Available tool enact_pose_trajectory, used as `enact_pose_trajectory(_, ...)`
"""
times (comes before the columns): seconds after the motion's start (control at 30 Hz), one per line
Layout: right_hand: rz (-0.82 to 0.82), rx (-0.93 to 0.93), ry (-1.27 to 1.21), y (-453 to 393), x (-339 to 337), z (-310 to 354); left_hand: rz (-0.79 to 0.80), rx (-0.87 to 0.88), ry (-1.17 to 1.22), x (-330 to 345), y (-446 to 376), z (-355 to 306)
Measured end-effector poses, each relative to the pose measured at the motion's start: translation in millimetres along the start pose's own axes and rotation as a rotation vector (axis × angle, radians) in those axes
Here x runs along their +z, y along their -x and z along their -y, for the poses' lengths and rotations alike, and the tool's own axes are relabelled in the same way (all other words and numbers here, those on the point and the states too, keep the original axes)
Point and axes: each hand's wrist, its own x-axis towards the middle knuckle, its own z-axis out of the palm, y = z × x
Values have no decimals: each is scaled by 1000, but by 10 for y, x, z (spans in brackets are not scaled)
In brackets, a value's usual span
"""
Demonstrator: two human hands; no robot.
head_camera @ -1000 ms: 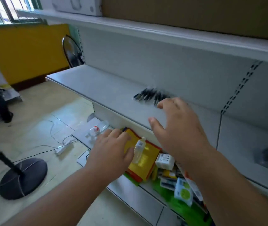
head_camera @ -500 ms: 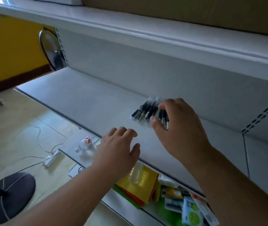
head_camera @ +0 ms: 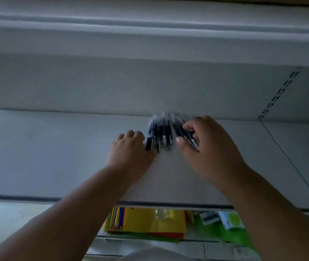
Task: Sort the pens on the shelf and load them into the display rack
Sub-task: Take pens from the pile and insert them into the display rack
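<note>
Your left hand [head_camera: 131,149] lies knuckles up on the shelf [head_camera: 55,151], its fingers curled under at the left edge of the pens [head_camera: 161,132]; the nearest dark barrels touch its thumb side, but whether it has hold of any is not clear from this angle. Your right hand [head_camera: 204,146] is at the right edge of the same bundle, with thumb and bent fingers pinching a few pens, their pale ends showing between thumb and forefinger.

The pens are a loose fan of dark barrels with light tips, lying flat on the shelf close to its back panel [head_camera: 112,87], between your two hands. Their far ends are blurred, so you cannot count them.

The shelf is pale grey, with a dark strip along its front lip. A slotted upright [head_camera: 279,93] runs up the back panel to the right. Another shelf [head_camera: 149,23] overhangs above.

Below the front lip, on a lower level, sits a yellow packet [head_camera: 146,221] on a stack of coloured sheets, with a clear small bottle [head_camera: 161,213] on top, and a white pack with a green circle [head_camera: 232,220] to the right.
</note>
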Motion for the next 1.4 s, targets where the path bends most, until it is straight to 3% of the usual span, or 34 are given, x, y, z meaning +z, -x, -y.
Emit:
enact_pose_trajectory(0.43,-119,129,52,124,33,82,103,61,-132,-140,-365,37)
enact_pose_trajectory(0.63,-91,181,69,43,81,-134,26,61,82,-214,-64,185)
enact_pose_trajectory(0.77,-3,251,89,-77,165,-322,-16,65,502,-211,228,200)
enact_pose_trajectory(0.97,129,347,156,-241,401,-389,115,64,1047,-112,457,258)
enact_pose_trajectory(1.2,201,475,253,-350,473,-344,186,27,1089,-39,445,339)
enact_pose_trajectory(1.4,210,557,195,-273,416,-207,185,3,1068,-26,413,343)
